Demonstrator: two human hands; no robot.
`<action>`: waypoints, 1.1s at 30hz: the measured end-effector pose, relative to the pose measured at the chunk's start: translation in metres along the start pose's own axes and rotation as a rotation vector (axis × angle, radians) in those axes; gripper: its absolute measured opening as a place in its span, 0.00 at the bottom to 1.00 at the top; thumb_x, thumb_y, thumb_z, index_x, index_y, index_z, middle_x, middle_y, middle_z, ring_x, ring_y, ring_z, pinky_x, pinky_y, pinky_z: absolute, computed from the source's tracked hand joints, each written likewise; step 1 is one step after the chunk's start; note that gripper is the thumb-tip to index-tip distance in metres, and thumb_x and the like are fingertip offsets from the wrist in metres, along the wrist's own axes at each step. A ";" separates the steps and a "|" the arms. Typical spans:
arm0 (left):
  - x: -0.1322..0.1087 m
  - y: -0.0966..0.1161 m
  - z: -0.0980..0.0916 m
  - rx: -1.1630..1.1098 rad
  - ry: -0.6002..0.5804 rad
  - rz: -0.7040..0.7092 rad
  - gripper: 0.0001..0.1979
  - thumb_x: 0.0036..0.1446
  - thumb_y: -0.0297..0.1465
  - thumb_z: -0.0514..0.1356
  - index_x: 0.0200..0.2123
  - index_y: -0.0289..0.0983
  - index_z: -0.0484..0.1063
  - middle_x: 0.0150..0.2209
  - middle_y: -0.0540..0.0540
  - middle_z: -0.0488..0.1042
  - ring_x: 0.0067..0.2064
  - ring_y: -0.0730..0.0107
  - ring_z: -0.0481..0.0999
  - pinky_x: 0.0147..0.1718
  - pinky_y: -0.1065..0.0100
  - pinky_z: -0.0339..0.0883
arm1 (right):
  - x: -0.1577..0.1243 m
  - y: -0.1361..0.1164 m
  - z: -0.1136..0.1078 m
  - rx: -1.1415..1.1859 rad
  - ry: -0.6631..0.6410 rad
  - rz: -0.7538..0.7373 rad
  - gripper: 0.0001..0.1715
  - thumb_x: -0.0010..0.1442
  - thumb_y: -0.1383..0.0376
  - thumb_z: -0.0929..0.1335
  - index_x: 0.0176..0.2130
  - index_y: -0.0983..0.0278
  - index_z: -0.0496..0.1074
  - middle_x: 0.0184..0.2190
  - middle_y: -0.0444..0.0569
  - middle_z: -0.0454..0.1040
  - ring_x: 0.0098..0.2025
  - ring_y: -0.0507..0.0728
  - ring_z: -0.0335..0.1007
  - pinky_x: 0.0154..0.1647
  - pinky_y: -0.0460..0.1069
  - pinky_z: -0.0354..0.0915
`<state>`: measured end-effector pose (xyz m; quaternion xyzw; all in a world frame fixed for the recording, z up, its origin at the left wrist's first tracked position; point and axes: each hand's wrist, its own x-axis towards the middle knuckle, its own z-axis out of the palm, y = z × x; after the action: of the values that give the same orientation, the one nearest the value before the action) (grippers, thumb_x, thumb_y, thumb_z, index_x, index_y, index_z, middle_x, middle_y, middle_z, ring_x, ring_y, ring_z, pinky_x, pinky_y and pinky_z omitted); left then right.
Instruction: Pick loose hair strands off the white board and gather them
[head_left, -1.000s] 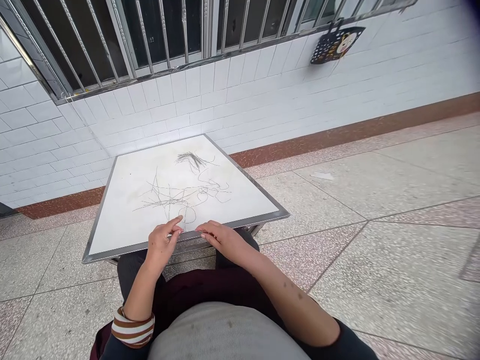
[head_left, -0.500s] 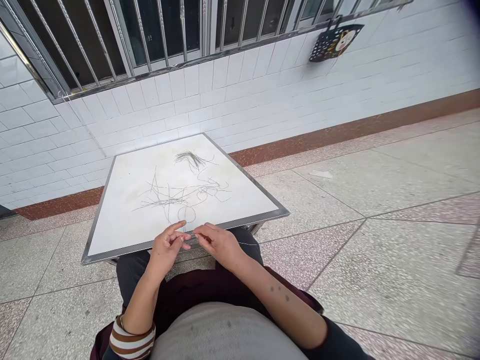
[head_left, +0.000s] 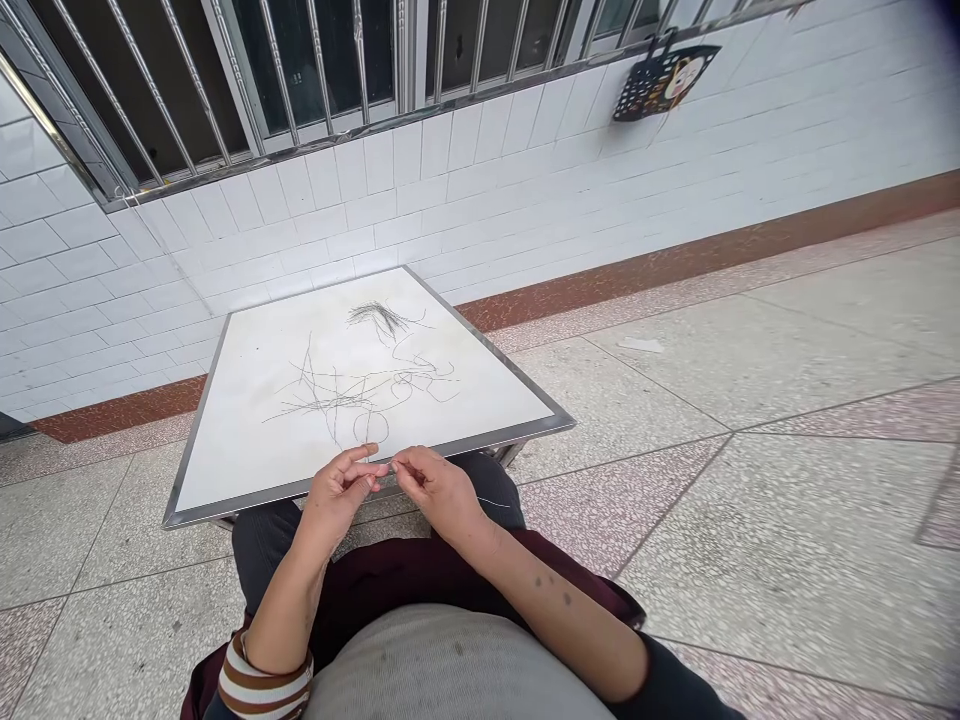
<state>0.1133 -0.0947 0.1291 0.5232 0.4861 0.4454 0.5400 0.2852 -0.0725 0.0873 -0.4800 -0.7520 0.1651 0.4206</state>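
Close together over the table's near edge, both hands work at a thin wire-like strand. My left hand has its thumb and a finger pinched together, the forefinger stretched out above them. My right hand is closed in a pinch, its fingertips touching or nearly touching the left ones. Part of the thin strand shows pale beyond the right hand, over the dark trouser leg; what lies between the fingertips is too fine to see clearly. On the white tabletop, loose dark strands lie scattered and curled beyond the hands.
A denser bundle of dark strands lies toward the table's far side. The table's grey metal rim is above my knees. Behind stands a white tiled wall with barred windows, where a patterned bag hangs.
My right hand has turned slightly and its fingertips sit a little further right. The strand's trailing part has shifted lower and shows shorter. My left fingers have closed up slightly.
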 end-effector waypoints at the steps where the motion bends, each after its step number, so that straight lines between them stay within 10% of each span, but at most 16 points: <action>1: 0.000 0.000 0.001 -0.003 0.003 0.002 0.24 0.51 0.36 0.65 0.51 0.36 0.72 0.41 0.39 0.81 0.39 0.65 0.77 0.45 0.62 0.69 | 0.000 -0.001 0.001 0.019 0.004 0.017 0.11 0.64 0.62 0.62 0.33 0.60 0.71 0.26 0.45 0.72 0.27 0.53 0.66 0.29 0.46 0.60; 8: 0.005 0.002 0.007 -0.028 0.009 -0.022 0.24 0.50 0.35 0.66 0.51 0.36 0.72 0.42 0.39 0.80 0.37 0.67 0.77 0.44 0.62 0.68 | 0.003 -0.005 0.000 0.189 0.004 0.144 0.10 0.63 0.64 0.62 0.33 0.60 0.71 0.28 0.44 0.72 0.27 0.53 0.64 0.29 0.47 0.59; 18: 0.005 0.019 -0.033 -0.004 0.078 -0.004 0.28 0.58 0.45 0.59 0.56 0.34 0.67 0.44 0.37 0.79 0.41 0.64 0.79 0.42 0.63 0.70 | 0.003 -0.005 -0.004 0.190 -0.022 0.097 0.11 0.64 0.61 0.62 0.34 0.60 0.71 0.28 0.44 0.72 0.28 0.53 0.66 0.30 0.47 0.61; 33: 0.006 0.002 0.011 0.064 0.081 0.060 0.20 0.53 0.35 0.63 0.50 0.37 0.72 0.38 0.44 0.80 0.35 0.67 0.79 0.37 0.65 0.74 | -0.001 -0.009 -0.001 0.093 0.021 0.018 0.09 0.65 0.65 0.61 0.36 0.60 0.70 0.30 0.47 0.74 0.32 0.55 0.69 0.33 0.48 0.63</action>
<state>0.1252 -0.0898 0.1309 0.5362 0.5055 0.4664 0.4893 0.2811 -0.0776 0.0938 -0.4685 -0.7346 0.1988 0.4488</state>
